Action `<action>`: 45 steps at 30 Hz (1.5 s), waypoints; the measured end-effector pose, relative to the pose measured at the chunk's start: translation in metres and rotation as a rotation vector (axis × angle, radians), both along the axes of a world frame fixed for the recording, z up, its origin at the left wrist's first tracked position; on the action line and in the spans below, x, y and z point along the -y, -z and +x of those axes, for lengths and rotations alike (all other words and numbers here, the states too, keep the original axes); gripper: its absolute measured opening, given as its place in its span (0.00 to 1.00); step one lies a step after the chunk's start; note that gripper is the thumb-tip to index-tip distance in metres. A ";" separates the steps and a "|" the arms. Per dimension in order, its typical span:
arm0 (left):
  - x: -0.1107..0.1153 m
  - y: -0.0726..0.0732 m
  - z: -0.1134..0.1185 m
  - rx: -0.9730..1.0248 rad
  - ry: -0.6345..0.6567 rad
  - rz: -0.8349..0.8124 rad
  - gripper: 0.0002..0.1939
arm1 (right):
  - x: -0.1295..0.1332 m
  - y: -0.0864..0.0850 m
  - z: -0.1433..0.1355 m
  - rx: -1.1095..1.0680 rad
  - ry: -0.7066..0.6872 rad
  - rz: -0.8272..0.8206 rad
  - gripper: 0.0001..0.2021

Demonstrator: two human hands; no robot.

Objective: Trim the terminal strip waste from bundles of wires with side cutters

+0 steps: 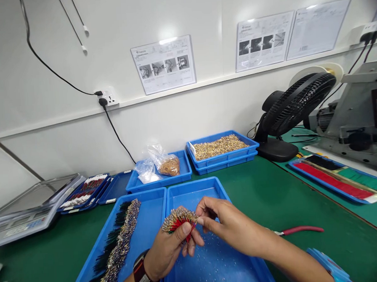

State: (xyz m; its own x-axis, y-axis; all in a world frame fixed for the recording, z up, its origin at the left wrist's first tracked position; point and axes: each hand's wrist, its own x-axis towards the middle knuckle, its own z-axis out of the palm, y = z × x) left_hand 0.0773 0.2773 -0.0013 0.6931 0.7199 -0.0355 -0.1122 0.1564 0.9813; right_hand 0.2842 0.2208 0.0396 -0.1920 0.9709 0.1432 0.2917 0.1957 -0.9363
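My left hand (pixel 169 247) is closed around a fanned bundle of short red and green wires (pixel 179 223) with gold and silver metal terminals at their upper ends. At the bundle's right edge, my right hand (pixel 222 223) pinches a metal tip between thumb and forefinger. Both hands are over a blue tray (pixel 211 274) with small bright specks on its floor. To the left, another blue tray (pixel 149 227) holds a long row of dark green wire bundles (pixel 121 241) with metal ends.
Red-handled pliers (pixel 302 229) lie right of my forearm. Behind are a tray of gold terminals (pixel 220 147), a tray with plastic bags (pixel 169 165), and a black fan (pixel 297 106). A machine (pixel 364 119) and a tray of coloured wires (pixel 345 179) stand right; a scale (pixel 25 225) stands left.
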 end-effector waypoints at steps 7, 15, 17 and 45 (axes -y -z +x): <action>0.002 -0.001 0.001 0.010 0.014 0.004 0.30 | -0.003 0.005 -0.001 -0.071 -0.086 -0.059 0.07; 0.000 0.001 0.001 -0.020 -0.057 -0.011 0.33 | 0.002 0.000 -0.004 0.033 0.047 0.027 0.01; 0.000 0.002 0.002 -0.017 -0.072 -0.002 0.32 | 0.001 0.002 -0.002 -0.060 -0.005 -0.022 0.06; -0.001 0.010 -0.003 0.050 0.099 0.071 0.25 | -0.001 0.006 -0.004 -0.292 -0.102 -0.089 0.15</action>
